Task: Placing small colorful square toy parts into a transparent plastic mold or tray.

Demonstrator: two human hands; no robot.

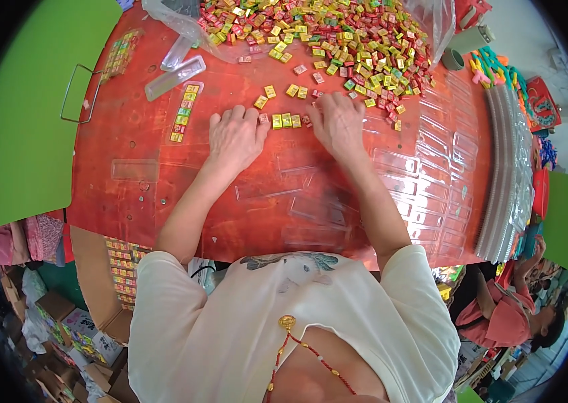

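A short row of small yellow and red boxes (pixel 287 121) stands on the red table between my hands. My left hand (pixel 233 140) rests at the row's left end, fingers spread and bent down, thumb side close by a red box (pixel 263 119). At the opposite end is my right hand (pixel 340 129), its fingers apart and curved toward the table. Its thumb is beside the end boxes; whether it touches them is hard to tell. Loose yellow boxes (pixel 293 91) lie just beyond. A clear tray filled with a line of boxes (pixel 183 115) lies left of my left hand.
A large heap of small boxes (pixel 371 47) covers the table's far side. Clear plastic trays (pixel 175 77) lie at the far left, with many more (pixel 425 181) spread at right. Stacked trays (pixel 504 174) line the right edge. Another person (pixel 502 312) is at lower right.
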